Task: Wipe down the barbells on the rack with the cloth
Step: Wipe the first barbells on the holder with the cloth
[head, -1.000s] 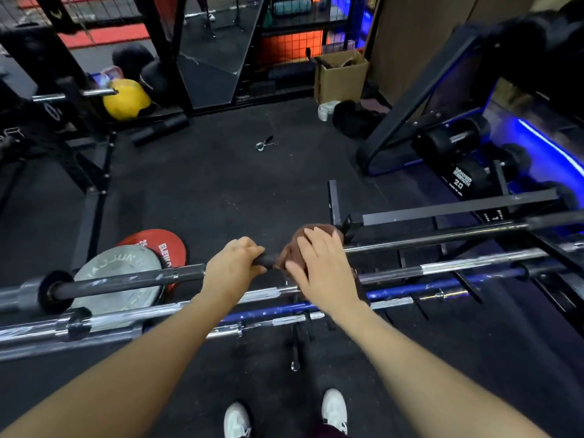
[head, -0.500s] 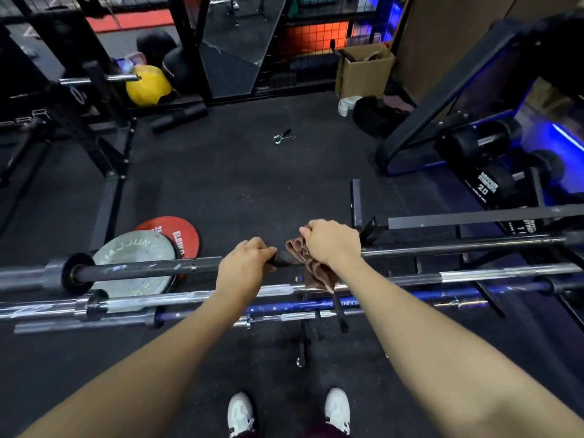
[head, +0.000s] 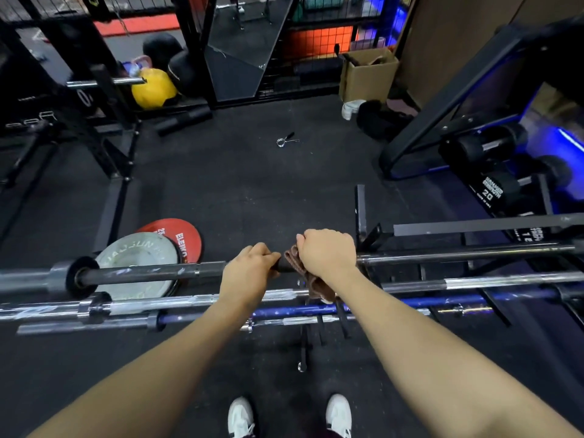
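The left hand [head: 249, 270] grips the black barbell [head: 142, 273], topmost on the rack [head: 474, 229]. Just beside it, the right hand [head: 327, 252] clamps the brown cloth [head: 311, 284] around that bar.

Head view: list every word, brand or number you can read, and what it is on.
"ELEIKO": red plate on the floor.
"20": black dumbbell end, right.
Unreadable: grey plate embossing, print above "20", rack labels, left black frame lettering.

The right hand [head: 327, 252] hides most of the cloth [head: 311, 279].
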A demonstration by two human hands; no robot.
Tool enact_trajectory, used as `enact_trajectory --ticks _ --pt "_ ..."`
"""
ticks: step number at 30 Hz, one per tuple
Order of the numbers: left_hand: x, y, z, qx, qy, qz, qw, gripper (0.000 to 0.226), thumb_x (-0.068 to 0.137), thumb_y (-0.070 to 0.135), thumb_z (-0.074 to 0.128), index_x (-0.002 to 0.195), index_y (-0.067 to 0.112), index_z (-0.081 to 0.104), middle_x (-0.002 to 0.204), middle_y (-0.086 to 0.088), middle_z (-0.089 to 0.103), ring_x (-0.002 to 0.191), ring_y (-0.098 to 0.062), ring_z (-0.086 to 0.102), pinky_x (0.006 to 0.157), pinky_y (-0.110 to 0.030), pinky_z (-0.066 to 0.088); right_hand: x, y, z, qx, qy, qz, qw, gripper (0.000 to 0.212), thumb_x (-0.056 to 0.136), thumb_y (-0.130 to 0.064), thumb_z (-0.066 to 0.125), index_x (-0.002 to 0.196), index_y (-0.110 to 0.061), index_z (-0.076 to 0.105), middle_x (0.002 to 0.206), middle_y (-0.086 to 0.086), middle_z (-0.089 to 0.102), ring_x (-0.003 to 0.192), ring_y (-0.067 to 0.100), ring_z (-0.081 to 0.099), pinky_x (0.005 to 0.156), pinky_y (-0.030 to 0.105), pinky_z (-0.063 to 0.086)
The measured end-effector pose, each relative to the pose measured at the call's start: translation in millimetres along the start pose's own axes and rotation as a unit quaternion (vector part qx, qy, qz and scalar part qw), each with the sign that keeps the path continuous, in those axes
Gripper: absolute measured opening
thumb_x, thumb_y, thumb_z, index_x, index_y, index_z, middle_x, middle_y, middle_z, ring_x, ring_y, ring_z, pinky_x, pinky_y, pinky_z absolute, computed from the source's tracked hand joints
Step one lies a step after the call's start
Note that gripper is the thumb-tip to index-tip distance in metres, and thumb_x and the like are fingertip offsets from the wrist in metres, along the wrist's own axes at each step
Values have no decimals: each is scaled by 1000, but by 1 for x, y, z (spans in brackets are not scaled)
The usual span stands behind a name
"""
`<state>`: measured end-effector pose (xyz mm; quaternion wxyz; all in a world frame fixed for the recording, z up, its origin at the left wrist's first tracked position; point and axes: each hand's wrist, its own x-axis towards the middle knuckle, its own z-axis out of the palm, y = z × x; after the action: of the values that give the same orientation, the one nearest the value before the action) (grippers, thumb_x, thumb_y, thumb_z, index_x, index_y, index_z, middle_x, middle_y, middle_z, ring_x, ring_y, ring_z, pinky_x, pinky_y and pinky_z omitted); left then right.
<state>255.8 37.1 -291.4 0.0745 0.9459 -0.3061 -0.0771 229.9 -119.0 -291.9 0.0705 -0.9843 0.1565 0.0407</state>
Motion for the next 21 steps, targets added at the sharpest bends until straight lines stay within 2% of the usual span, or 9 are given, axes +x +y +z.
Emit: enact_trajectory --ticks 3,5,7,9,10,14,16,19,21 --pt "0 -2 -4 1 -9 7 1000 31 94 33 53 124 34 59 113 8 53 104 -14 48 73 -28 41 8 -6 -10 50 -32 65 996 41 101 -34 29 99 -15 65 100 7 68 93 30 63 74 35 37" --pt "2 -4 -4 -2 -13 7 1000 30 93 33 54 123 33 60 112 7 53 104 -14 49 74 -29 43 -8 -1 2 25 68 29 997 40 100 -39 31 94 -16 63 87 5 68 84 28 64 73 36 40" --pt "3 -4 -3 -10 -13 -3 1000 30 93 33 56 122 32 60 111 7 53 103 -14 48 75 -29 43 -33 12 21 -29 145 -47 988 37 95 -43 35 96 -17 61 86 4 63 85 26 60 86 42 44" --pt "2 -2 -2 -17 -8 -4 1000 31 93 31 57 123 30 60 111 5 54 102 -15 49 75 -30 43 -46 23 35 -59 138 -102 983 39 93 -46 37 101 -16 60 92 4 58 92 25 55 96 46 40" --pt "1 -1 0 -18 -5 -3 1000 31 93 31 57 124 29 60 111 5 54 102 -16 49 74 -29 42 -44 24 35 -58 127 -91 986 39 93 -46 35 97 -17 61 88 3 59 87 25 56 95 45 42" --pt "-2 1 1 -11 7 -4 1000 30 93 30 56 123 27 60 113 5 54 102 -15 49 75 -30 43 -20 7 18 -50 93 -48 993 47 96 -39 25 81 -18 64 72 3 65 71 27 61 72 38 44" --pt "-1 1 1 -6 9 -8 1000 30 93 30 55 123 28 60 113 6 54 102 -15 48 74 -30 44 -10 6 9 -41 46 -54 997 46 100 -36 23 91 -17 64 85 5 68 82 29 62 70 37 37" --pt "1 1 -2 1 0 -6 1000 30 94 32 54 123 31 59 114 7 53 104 -14 48 71 -28 41 9 5 -5 21 -35 30 999 44 101 -35 25 101 -16 65 102 8 68 92 31 62 71 35 36" --pt "2 -1 -4 7 -7 -5 1000 31 93 33 54 124 32 59 113 7 53 104 -14 48 70 -27 40 12 0 -7 37 -38 61 997 43 101 -34 27 102 -15 65 103 9 68 94 32 62 72 35 35"
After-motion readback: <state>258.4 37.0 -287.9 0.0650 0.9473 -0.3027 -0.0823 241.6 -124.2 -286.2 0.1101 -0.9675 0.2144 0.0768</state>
